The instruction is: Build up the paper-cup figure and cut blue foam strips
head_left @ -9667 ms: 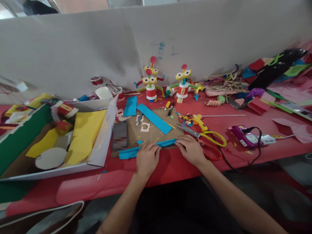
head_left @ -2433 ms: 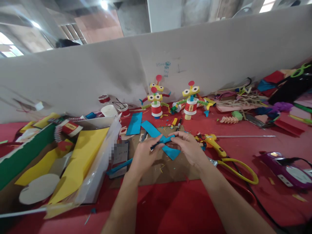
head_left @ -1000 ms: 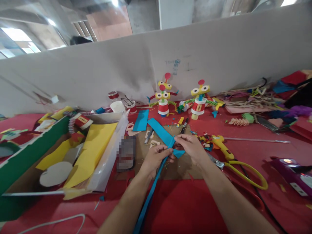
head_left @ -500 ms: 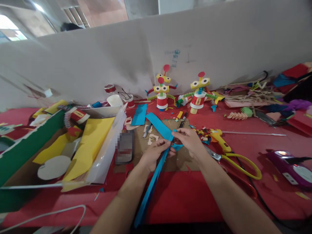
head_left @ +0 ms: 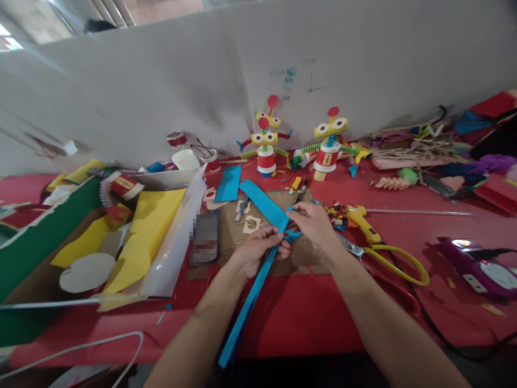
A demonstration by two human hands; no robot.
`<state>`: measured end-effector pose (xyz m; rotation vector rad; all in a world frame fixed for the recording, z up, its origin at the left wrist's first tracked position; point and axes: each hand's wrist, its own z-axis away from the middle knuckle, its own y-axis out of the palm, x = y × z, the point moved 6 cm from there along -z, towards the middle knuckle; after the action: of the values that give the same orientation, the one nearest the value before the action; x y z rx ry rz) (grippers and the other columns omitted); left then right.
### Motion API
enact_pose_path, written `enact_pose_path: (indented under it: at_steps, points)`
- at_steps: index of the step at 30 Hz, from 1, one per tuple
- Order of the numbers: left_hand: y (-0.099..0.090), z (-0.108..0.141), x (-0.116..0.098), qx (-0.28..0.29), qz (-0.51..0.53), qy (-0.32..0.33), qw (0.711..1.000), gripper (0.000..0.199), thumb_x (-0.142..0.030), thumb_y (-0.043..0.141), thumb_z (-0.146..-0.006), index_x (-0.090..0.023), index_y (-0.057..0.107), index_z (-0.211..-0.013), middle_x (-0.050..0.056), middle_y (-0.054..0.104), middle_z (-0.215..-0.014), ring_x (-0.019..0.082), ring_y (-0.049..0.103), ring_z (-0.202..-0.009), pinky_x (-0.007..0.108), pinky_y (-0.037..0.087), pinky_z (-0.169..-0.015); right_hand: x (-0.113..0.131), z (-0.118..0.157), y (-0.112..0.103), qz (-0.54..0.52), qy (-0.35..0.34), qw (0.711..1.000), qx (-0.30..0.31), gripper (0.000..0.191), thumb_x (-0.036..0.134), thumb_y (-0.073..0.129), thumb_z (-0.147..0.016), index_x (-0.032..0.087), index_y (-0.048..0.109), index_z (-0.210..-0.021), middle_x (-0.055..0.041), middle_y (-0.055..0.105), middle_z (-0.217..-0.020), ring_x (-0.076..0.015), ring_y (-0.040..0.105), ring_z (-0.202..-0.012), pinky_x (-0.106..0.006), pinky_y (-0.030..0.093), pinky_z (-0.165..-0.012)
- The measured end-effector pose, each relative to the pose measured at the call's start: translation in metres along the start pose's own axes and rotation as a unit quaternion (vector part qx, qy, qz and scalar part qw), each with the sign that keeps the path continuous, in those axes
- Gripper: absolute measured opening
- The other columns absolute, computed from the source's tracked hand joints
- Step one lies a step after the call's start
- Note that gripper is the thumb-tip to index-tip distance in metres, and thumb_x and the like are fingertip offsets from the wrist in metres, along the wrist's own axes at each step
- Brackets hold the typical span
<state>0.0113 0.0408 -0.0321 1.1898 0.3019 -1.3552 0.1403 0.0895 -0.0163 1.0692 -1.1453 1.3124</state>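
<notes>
My left hand (head_left: 258,249) pinches a long blue paper strip (head_left: 245,310) that hangs down toward the table's front edge. At the strip's upper end, my right hand (head_left: 311,222) has thumb and forefinger closed on a small blue end. Just beyond lies a wider blue paper piece (head_left: 264,203), partly behind the strip. A small blue scrap (head_left: 292,235) shows between the hands. Another blue rectangle (head_left: 228,183) lies farther back on the left. Underneath is a brown cardboard mat (head_left: 230,240) with a craft knife (head_left: 242,209) and a pen (head_left: 301,193).
Paper-cup robots (head_left: 266,160) stand by the grey wall. To the right are yellow-handled scissors (head_left: 404,264), a yellow glue gun (head_left: 365,225) and a purple power socket (head_left: 476,269). On the left stand a phone (head_left: 205,237) and a green-sided box (head_left: 40,231) holding yellow paper.
My right hand has moved slightly away from the left along the strip's upper end. The view has tilted a little, shifting everything slightly up and left. Both hands keep their hold.
</notes>
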Motion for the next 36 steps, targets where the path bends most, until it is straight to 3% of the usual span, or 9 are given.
enact_pose_path:
  at_steps: [9, 15, 17, 20, 22, 25, 30, 32, 36]
  points:
    - [0.001, 0.018, 0.011, -0.011, -0.012, -0.056, 0.998, 0.018, -0.015, 0.066, -0.075, -0.012, 0.058, -0.09, 0.008, 0.07, -0.076, 0.014, 0.067, -0.065, 0.026, 0.055, -0.068, 0.009, -0.006, -0.015, 0.031, -0.044, 0.998, -0.036, 0.013, 0.031, 0.061, -0.069, 0.018, 0.058, -0.067, 0.0035, 0.061, -0.053, -0.0135, 0.061, -0.05, -0.023, 0.05, -0.047]
    - [-0.023, 0.064, 0.012, -0.025, -0.181, -0.096, 0.979, 0.022, -0.036, 0.061, -0.078, -0.015, 0.055, -0.079, 0.006, 0.068, -0.07, 0.014, 0.063, -0.058, 0.024, 0.048, -0.059, -0.001, 0.026, -0.002, 0.021, 0.07, 0.995, 0.065, 0.006, 0.018, 0.06, -0.07, 0.016, 0.056, -0.066, -0.0006, 0.065, -0.054, -0.012, 0.064, -0.05, -0.017, 0.046, -0.045]
    - [-0.03, 0.078, 0.008, -0.025, -0.319, -0.081, 0.944, 0.023, -0.038, 0.057, -0.079, -0.016, 0.057, -0.074, 0.004, 0.067, -0.071, 0.014, 0.062, -0.063, 0.024, 0.045, -0.062, -0.014, 0.044, -0.001, 0.03, 0.122, 0.987, 0.1, 0.005, 0.017, 0.06, -0.07, 0.015, 0.057, -0.067, -0.0024, 0.066, -0.055, -0.0115, 0.063, -0.048, -0.016, 0.044, -0.043]
    - [-0.034, 0.086, -0.003, -0.055, -0.536, -0.01, 0.842, 0.022, -0.036, 0.058, -0.077, -0.018, 0.06, -0.066, 0.001, 0.064, -0.07, 0.015, 0.058, -0.071, 0.024, 0.039, -0.065, -0.035, 0.063, -0.005, 0.036, 0.158, 0.981, 0.109, 0.005, 0.019, 0.062, -0.07, 0.015, 0.059, -0.068, -0.0027, 0.067, -0.055, -0.0109, 0.062, -0.047, -0.015, 0.04, -0.038]
    - [-0.032, 0.086, -0.005, -0.062, -0.613, 0.004, 0.787, 0.018, -0.035, 0.058, -0.076, -0.019, 0.061, -0.068, 0.0, 0.062, -0.068, 0.015, 0.056, -0.068, 0.024, 0.037, -0.063, -0.044, 0.066, -0.008, 0.043, 0.151, 0.983, 0.093, 0.005, 0.019, 0.062, -0.069, 0.015, 0.059, -0.067, -0.0023, 0.067, -0.056, -0.011, 0.062, -0.046, -0.015, 0.039, -0.037]
    - [-0.027, 0.085, -0.004, -0.082, -0.685, -0.003, 0.723, 0.019, -0.029, 0.062, -0.074, -0.02, 0.062, -0.09, 0.002, 0.063, -0.076, 0.017, 0.057, -0.07, 0.026, 0.037, -0.063, -0.049, 0.062, -0.01, 0.081, 0.119, 0.987, 0.07, 0.004, 0.019, 0.06, -0.069, 0.016, 0.059, -0.066, -0.0009, 0.066, -0.056, -0.0111, 0.061, -0.045, -0.018, 0.044, -0.041]
    - [0.012, 0.075, -0.005, -0.167, -0.813, 0.138, 0.541, 0.042, -0.024, 0.063, -0.077, -0.023, 0.056, -0.118, 0.01, 0.06, -0.107, 0.029, 0.051, -0.104, 0.039, 0.04, -0.083, -0.046, 0.054, -0.009, 0.212, 0.037, 0.975, 0.056, 0.011, 0.021, 0.054, -0.072, 0.018, 0.06, -0.063, 0.0008, 0.065, -0.053, -0.011, 0.058, -0.042, -0.019, 0.042, -0.043]
    - [0.025, 0.064, 0.004, -0.174, -0.812, 0.187, 0.524, 0.037, -0.025, 0.055, -0.083, -0.025, 0.056, -0.12, 0.009, 0.059, -0.107, 0.027, 0.051, -0.101, 0.04, 0.041, -0.083, -0.045, 0.053, -0.009, 0.235, 0.022, 0.97, 0.061, 0.013, 0.021, 0.053, -0.072, 0.018, 0.06, -0.063, 0.0012, 0.065, -0.053, -0.0109, 0.059, -0.043, -0.019, 0.042, -0.044]
    - [0.029, 0.045, 0.023, -0.163, -0.794, 0.243, 0.532, 0.034, -0.013, 0.041, -0.088, -0.023, 0.062, -0.113, 0.007, 0.061, -0.097, 0.022, 0.054, -0.091, 0.034, 0.044, -0.08, -0.043, 0.052, -0.011, 0.262, 0.013, 0.964, 0.048, 0.014, 0.021, 0.053, -0.073, 0.02, 0.061, -0.062, 0.0021, 0.064, -0.052, -0.0117, 0.059, -0.046, -0.02, 0.042, -0.049]
